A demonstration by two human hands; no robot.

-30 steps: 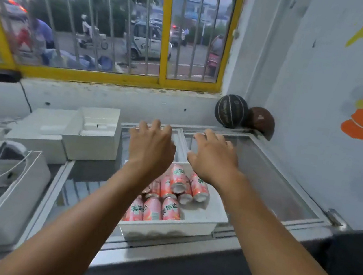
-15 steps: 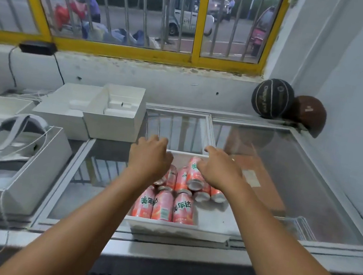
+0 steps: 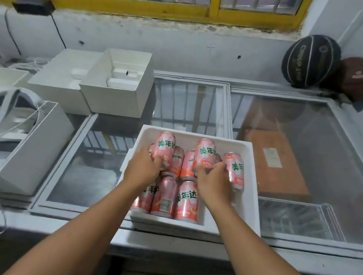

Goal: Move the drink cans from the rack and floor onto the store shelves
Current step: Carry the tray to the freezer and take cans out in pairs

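Sitting far left: white boxes (image 3: 114, 89) on the freezer lid (image 3: 314, 157), one of them open-topped.
Left hand (image 3: 142, 169): my fingers curl round a pink can (image 3: 165, 146) at the tray's back left, its printed side facing up.
Cans: the other pink cans (image 3: 187, 200) lie packed in the foam tray (image 3: 187, 136), which rests on that lid.
Right hand (image 3: 212, 184): wrapped round a second can (image 3: 204, 152) at the back, a neighbouring can (image 3: 234, 169) just beside my fingers.
Far right: two basketballs (image 3: 310, 61) in the corner, against the wall.
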